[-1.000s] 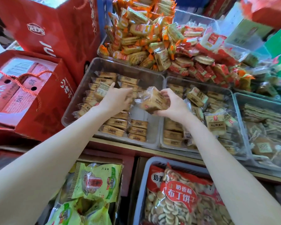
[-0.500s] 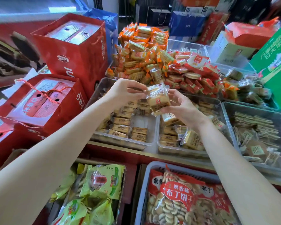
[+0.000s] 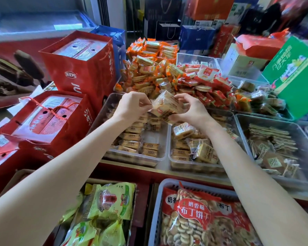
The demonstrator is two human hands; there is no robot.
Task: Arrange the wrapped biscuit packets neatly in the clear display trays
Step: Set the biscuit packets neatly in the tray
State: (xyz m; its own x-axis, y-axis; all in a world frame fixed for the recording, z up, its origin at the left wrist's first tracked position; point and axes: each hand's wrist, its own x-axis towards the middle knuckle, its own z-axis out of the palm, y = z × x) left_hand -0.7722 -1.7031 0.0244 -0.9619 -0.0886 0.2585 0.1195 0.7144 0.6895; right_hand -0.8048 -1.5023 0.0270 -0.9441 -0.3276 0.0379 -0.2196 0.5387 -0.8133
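head-worn view, forward and down

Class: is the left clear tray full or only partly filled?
Partly filled: the left tray shows bare floor beside its rows of packets.

Glossy crinkled plastic wraps the biscuit packet; the display tray is smooth clear plastic.

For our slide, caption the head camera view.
Both hands, left hand and right hand, hold a wrapped biscuit packet above two clear display trays.
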